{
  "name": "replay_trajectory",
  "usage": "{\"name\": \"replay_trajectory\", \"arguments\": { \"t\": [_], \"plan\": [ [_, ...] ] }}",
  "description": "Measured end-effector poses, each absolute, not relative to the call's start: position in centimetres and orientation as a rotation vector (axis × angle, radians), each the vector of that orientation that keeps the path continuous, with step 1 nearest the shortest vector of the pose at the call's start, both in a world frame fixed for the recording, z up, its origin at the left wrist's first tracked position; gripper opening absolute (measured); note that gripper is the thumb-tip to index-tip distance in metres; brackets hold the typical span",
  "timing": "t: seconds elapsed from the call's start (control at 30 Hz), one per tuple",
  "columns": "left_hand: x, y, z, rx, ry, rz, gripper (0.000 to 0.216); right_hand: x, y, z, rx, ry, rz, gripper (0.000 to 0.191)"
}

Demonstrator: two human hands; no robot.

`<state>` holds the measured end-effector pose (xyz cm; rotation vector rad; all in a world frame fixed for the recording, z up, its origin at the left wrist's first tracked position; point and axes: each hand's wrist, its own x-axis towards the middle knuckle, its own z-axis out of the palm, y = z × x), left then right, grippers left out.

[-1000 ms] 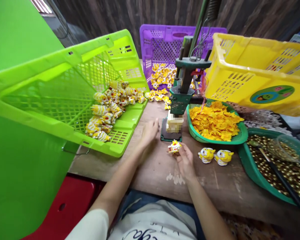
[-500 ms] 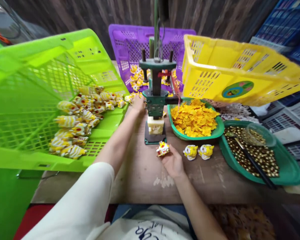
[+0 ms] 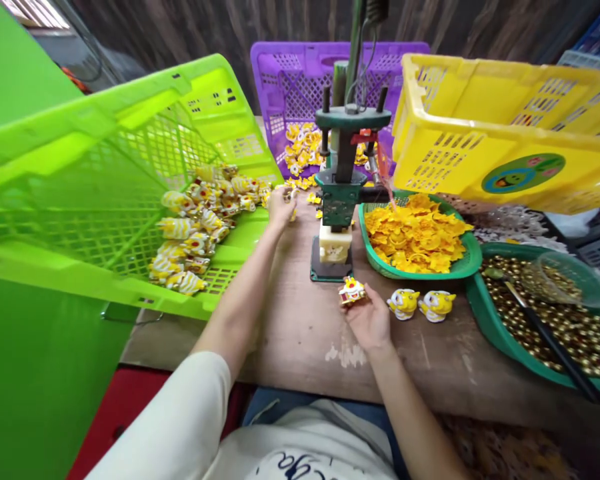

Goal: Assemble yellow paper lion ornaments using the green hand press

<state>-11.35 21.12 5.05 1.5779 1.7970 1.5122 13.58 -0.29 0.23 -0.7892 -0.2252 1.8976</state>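
My right hand [image 3: 371, 321] holds a small yellow, white and red plastic figure [image 3: 352, 291] between thumb and fingers, just in front of the green hand press [image 3: 337, 200]. Farther back, left of the press, my left hand [image 3: 281, 208] has its fingers closed around a small white and yellow piece [image 3: 291, 194], mostly hidden. Beside that hand, loose yellow pieces [image 3: 303, 182] lie on the table. A cream block fixture [image 3: 335, 244] sits under the press head. To the right of my right hand stand two yellow and white figure parts, one [image 3: 403, 304] beside the other [image 3: 437, 306].
A tilted lime-green crate [image 3: 105, 220] with finished-looking figures is on the left. Behind the press are a purple crate [image 3: 285, 73] and a yellow crate [image 3: 445, 157]. On the right, a green basket [image 3: 395, 272] holds yellow parts; a green tray [image 3: 485, 320] holds gold beads and a black-handled brush.
The view has turned slightly left. My left hand has drawn away from the press toward the lime-green crate, with a small piece now showing at its fingers. My right hand keeps the figure.
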Motion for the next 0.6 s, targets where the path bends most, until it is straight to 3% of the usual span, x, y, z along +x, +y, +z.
{"name": "replay_trajectory", "arguments": {
  "t": [0.13,0.23,0.43,0.6],
  "plan": [
    [-10.8,15.8,5.0,1.217,1.523,1.751,0.030,13.4,-0.5,1.0,-0.769,-0.258,1.947,0.032],
    [-9.4,10.4,4.2,1.103,1.250,1.672,0.034,13.0,-0.9,1.9,-0.699,-0.332,1.969,0.029],
    [-6.3,0.5,3.3,1.491,1.044,1.398,0.032,12.8,-1.2,3.1,-0.648,-0.389,1.937,0.031],
    [-5.3,-2.7,2.4,1.661,0.984,1.331,0.037,13.1,-1.5,2.9,-0.635,-0.536,1.970,0.034]
  ]
}}
